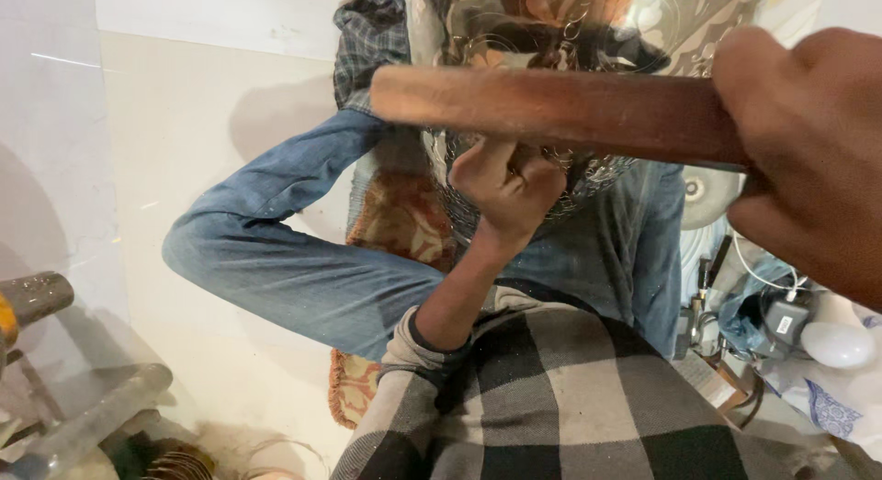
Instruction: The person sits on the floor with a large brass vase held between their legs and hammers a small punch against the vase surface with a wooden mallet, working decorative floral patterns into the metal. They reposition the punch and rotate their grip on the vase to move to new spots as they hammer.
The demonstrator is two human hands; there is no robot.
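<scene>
One pale floor [211,131], patterned mat [404,218]

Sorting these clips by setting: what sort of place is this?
Probably a small metalcraft workshop, worked seated on the floor: an embossed metal vessel, a wooden handle in the right hand, metal tools lying nearby.

The person's left hand [505,191] is raised at the centre of the view on a bent forearm that comes out of a grey-and-black checked sleeve, its fingers curled and one finger pointing upward against what it holds. The right hand [813,158] fills the right edge close to the camera, its fingers and thumb wrapped tight in a fist. The legs, in blue jeans, are folded, the left knee pointing out to the left.
</scene>
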